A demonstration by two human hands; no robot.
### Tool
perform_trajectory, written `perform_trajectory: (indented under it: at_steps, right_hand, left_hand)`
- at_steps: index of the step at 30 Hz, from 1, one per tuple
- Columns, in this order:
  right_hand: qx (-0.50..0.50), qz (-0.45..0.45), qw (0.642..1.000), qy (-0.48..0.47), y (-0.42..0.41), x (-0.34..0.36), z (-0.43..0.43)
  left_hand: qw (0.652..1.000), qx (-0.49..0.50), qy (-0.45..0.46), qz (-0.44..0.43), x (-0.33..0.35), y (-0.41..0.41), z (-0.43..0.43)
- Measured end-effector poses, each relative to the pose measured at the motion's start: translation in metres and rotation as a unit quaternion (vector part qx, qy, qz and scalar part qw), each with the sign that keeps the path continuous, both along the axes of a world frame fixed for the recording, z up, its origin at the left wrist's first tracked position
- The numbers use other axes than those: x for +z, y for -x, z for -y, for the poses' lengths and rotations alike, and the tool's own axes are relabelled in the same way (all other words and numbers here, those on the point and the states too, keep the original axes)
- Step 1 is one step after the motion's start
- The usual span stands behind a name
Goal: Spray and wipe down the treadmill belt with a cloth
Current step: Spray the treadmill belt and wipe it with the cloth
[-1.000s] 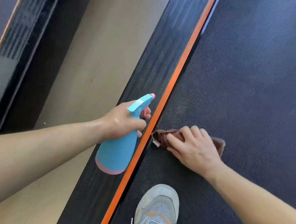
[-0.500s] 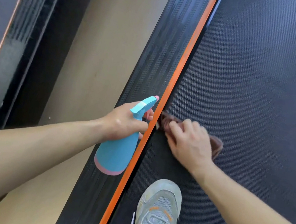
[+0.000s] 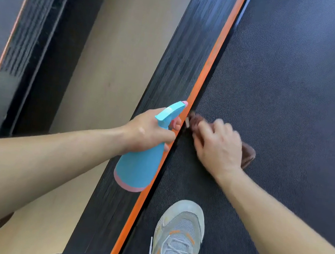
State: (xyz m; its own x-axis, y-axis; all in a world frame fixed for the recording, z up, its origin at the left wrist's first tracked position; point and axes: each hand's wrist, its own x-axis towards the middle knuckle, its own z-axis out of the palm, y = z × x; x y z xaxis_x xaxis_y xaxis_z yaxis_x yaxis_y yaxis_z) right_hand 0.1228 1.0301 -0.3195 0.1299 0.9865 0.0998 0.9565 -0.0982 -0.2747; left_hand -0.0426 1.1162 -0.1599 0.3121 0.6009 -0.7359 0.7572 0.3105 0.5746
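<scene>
My left hand (image 3: 149, 132) grips a blue spray bottle (image 3: 141, 162) with a pink base and nozzle tip, held over the treadmill's side rail. My right hand (image 3: 219, 147) presses a brown cloth (image 3: 248, 155) onto the dark textured treadmill belt (image 3: 284, 89), right beside the orange edge strip (image 3: 211, 64). The cloth shows at both sides of the hand, with a white tag near the strip; most of it is hidden under the palm.
A grey and orange sneaker (image 3: 177, 237) stands on the belt at the lower middle. The black ribbed side rail (image 3: 184, 54) runs left of the strip. Beyond it lie beige floor (image 3: 116, 56) and another dark machine (image 3: 13, 42) at the far left.
My right hand has pushed the cloth forward along the belt, up against the orange strip. The bottle in my left hand has stayed about where it was.
</scene>
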Motion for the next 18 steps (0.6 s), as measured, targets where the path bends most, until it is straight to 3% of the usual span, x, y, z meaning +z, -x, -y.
perform_trajectory:
  at_steps: [4, 7, 13, 18]
  right_hand:
    - [0.094, 0.004, 0.996, -0.012, 0.008, -0.005, 0.053]
    - [0.134, 0.046, 0.988, -0.062, -0.008, -0.01, 0.026]
    - [-0.077, 0.044, 0.996, -0.019, -0.028, -0.002, -0.073]
    - [-0.144, -0.058, 0.985, 0.072, 0.0, 0.014, -0.018]
  left_hand:
    - [1.0, 0.005, -0.007, -0.01, 0.004, -0.004, -0.004]
    - [1.0, 0.011, -0.004, -0.005, 0.003, -0.008, -0.007]
    - [1.0, -0.001, -0.001, -0.012, -0.003, -0.006, -0.006]
    - [0.999, -0.016, -0.003, -0.032, -0.004, -0.005, -0.007]
